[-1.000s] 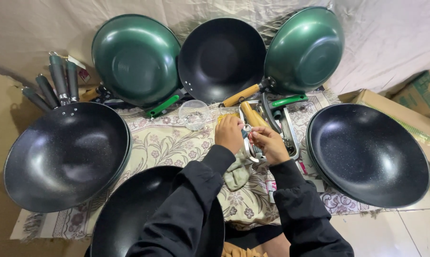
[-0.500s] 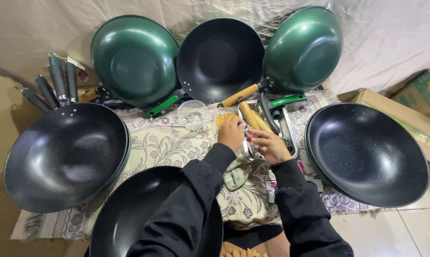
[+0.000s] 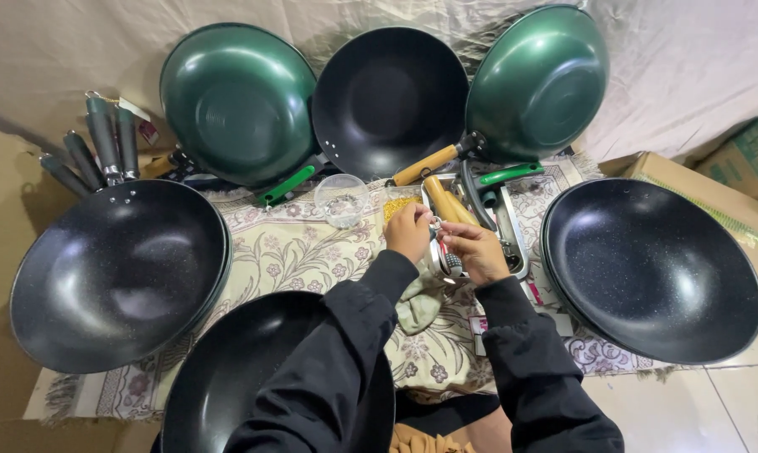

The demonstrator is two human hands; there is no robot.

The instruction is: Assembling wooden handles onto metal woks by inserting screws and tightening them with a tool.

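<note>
Both hands meet over a floral mat ringed by seven woks: left hand point(image 3: 410, 232) pinches, right hand point(image 3: 473, 250) grips a small metal part point(image 3: 437, 225).

I see a clear bowl point(image 3: 342, 200) at the mat's point(image 3: 295, 252) far edge, woks point(image 3: 119, 273) flanking both side edges, a metal tray point(image 3: 513, 231) between.
</note>
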